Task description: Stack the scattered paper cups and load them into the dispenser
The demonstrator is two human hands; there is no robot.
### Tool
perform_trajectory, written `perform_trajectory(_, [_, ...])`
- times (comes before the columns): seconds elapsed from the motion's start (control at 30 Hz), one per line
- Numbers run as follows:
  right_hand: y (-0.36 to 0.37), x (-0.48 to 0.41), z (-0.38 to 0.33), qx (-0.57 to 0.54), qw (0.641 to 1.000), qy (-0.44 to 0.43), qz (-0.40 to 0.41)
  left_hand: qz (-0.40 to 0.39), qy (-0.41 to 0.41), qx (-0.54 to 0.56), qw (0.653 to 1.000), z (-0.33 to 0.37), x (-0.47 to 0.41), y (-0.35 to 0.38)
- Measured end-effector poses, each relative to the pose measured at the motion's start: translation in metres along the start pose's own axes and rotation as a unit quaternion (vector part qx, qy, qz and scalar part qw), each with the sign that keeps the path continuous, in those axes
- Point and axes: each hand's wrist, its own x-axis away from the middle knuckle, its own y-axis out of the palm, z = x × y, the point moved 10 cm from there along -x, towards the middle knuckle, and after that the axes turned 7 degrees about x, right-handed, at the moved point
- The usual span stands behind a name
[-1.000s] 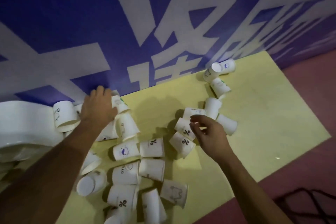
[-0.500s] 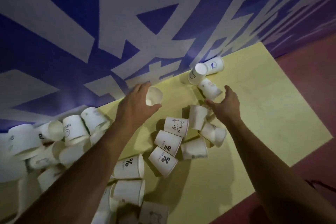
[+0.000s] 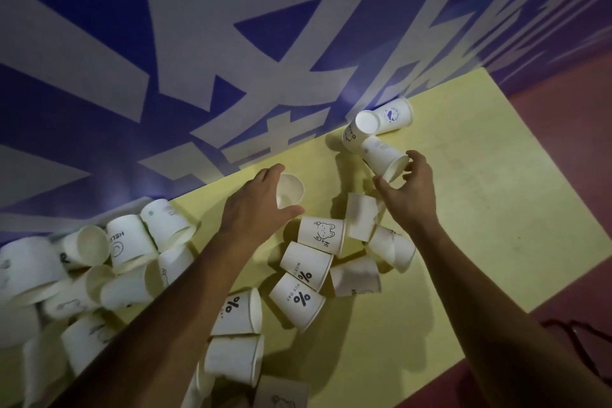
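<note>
Several white paper cups lie scattered on a pale yellow table [image 3: 480, 209]. My left hand [image 3: 255, 205] grips one cup [image 3: 289, 190] with its open mouth facing me, held above the table's middle. My right hand [image 3: 409, 190] has thumb and fingers curled round the rim of a tipped cup [image 3: 381, 156] near the back of the table. Two more cups [image 3: 384, 117] lie just behind it against the wall. A cluster of cups with "%" prints and a bear print [image 3: 319, 235] lies between my forearms. No dispenser is in view.
A blue wall banner [image 3: 231, 43] with large white characters stands along the table's far edge. A heap of cups [image 3: 99, 262] fills the left side. Reddish floor [image 3: 563, 103] and a dark cable [image 3: 589, 334] lie to the right of the table.
My left hand lifted a cup from the left heap and carried it to the middle. My right hand left the central cluster, reached back and took hold of the tipped cup's rim.
</note>
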Motion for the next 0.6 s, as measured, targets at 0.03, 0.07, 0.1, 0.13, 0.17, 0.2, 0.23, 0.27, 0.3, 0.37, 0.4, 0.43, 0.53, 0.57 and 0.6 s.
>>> perform_trajectory(0.03, [-0.005, 0.007, -0.011, -0.007, 1.000, -0.019, 0.007, 0.007, -0.002, 0.010, 1.000, -0.001, 0.004, -0.004])
perform_trajectory(0.07, [-0.009, 0.016, -0.022, -0.018, 0.999, -0.039, 0.011, 0.019, -0.001, 0.026, 0.999, -0.002, 0.010, -0.009])
perform_trajectory(0.1, [-0.013, 0.024, -0.033, -0.025, 0.998, -0.060, 0.012, 0.032, 0.002, 0.047, 0.998, -0.003, 0.016, -0.014])
perform_trajectory(0.13, [-0.016, 0.033, -0.046, -0.030, 0.996, -0.082, 0.012, 0.045, 0.005, 0.068, 0.997, -0.005, 0.023, -0.019])
perform_trajectory(0.17, [-0.020, 0.043, -0.061, -0.028, 0.994, -0.105, 0.012, 0.057, 0.008, 0.087, 0.995, -0.007, 0.031, -0.025])
perform_trajectory(0.2, [-0.021, 0.054, -0.075, -0.026, 0.992, -0.127, 0.009, 0.069, 0.009, 0.104, 0.992, -0.011, 0.039, -0.031])
perform_trajectory(0.23, [-0.021, 0.065, -0.090, -0.020, 0.990, -0.142, 0.003, 0.081, 0.008, 0.120, 0.989, -0.016, 0.050, -0.037])
perform_trajectory(0.27, [-0.019, 0.076, -0.103, -0.015, 0.988, -0.151, -0.004, 0.092, 0.006, 0.134, 0.987, -0.022, 0.060, -0.044])
perform_trajectory(0.3, [-0.017, 0.087, -0.115, -0.009, 0.987, -0.157, -0.010, 0.104, 0.004, 0.144, 0.984, -0.027, 0.069, -0.050])
perform_trajectory(0.37, [-0.011, 0.113, -0.142, -0.003, 0.983, -0.182, -0.018, 0.133, -0.006, 0.160, 0.978, -0.042, 0.094, -0.065])
perform_trajectory(0.4, [-0.006, 0.127, -0.156, -0.003, 0.980, -0.199, -0.021, 0.148, -0.012, 0.170, 0.974, -0.052, 0.108, -0.074])
perform_trajectory(0.43, [-0.001, 0.141, -0.169, -0.003, 0.976, -0.216, -0.025, 0.161, -0.017, 0.182, 0.970, -0.061, 0.121, -0.082])
perform_trajectory(0.53, [0.013, 0.184, -0.208, -0.008, 0.964, -0.263, -0.035, 0.195, -0.027, 0.213, 0.957, -0.093, 0.164, -0.103])
perform_trajectory(0.57, [0.019, 0.200, -0.223, -0.011, 0.960, -0.276, -0.040, 0.205, -0.032, 0.220, 0.953, -0.107, 0.181, -0.111])
perform_trajectory(0.6, [0.024, 0.217, -0.237, -0.015, 0.957, -0.287, -0.045, 0.215, -0.036, 0.226, 0.949, -0.120, 0.199, -0.117])
